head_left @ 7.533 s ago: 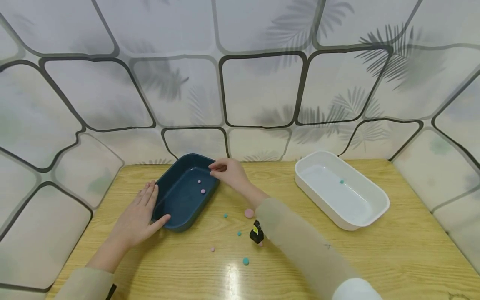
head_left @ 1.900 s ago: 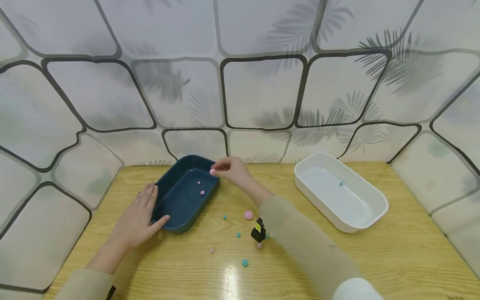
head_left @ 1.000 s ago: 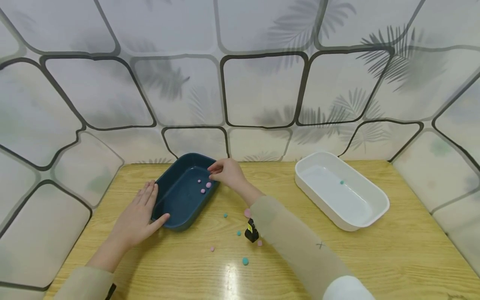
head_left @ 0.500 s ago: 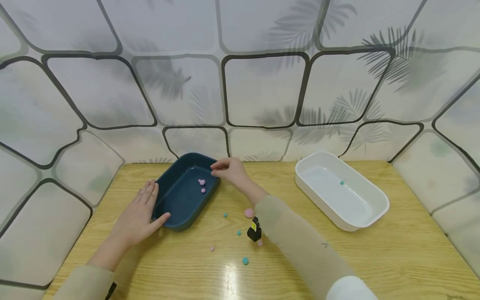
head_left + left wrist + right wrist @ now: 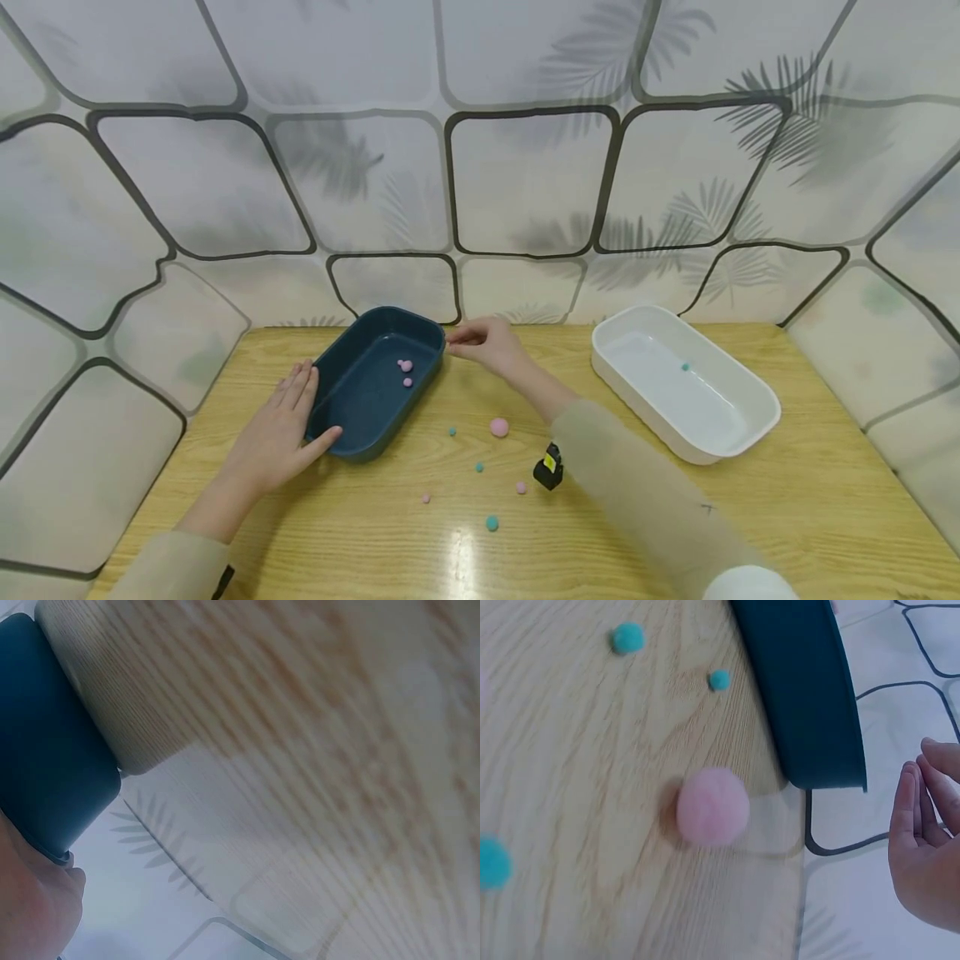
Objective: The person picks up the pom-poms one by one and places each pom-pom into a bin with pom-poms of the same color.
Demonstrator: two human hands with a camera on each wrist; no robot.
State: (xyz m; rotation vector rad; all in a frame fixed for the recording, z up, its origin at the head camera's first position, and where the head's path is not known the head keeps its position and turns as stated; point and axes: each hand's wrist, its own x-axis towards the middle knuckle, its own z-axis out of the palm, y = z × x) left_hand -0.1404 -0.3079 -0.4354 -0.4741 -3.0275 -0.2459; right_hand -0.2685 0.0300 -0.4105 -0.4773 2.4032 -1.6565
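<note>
Head view first, from the near edge of the tabletop (image 5: 787, 500) outward: a teal pompom (image 5: 491, 522) lies closest, with a tiny pink one (image 5: 425, 497) to its left and a small pink one (image 5: 521, 487) just beside the black wrist camera (image 5: 548, 468) strapped under the right forearm. Farther in lie two small teal pompoms (image 5: 478, 467) and the big pink pompom (image 5: 498, 427), all loose on the wood between the two trays.

On the left side, the left hand (image 5: 273, 433) lies flat with fingers straight along the blue tray's (image 5: 352, 433) outer wall and the thumb pressed against its near corner; nothing is gripped. Three pink pompoms (image 5: 405, 367) sit inside that tray toward its right wall.

The right arm reaches diagonally from the near right corner toward the far edge. Its right hand (image 5: 487, 342) hovers just past the blue tray's far right corner, palm down, fingers loosely bent and drawn together at the tips, holding nothing; the right wrist view shows the fingers (image 5: 911, 817) relaxed and empty, apart from the tray's end, with the big pink pompom on the wood nearer the camera.

The white tray (image 5: 750, 433) stands well apart on the right, angled toward the far edge, with one teal pompom (image 5: 683, 366) inside.
</note>
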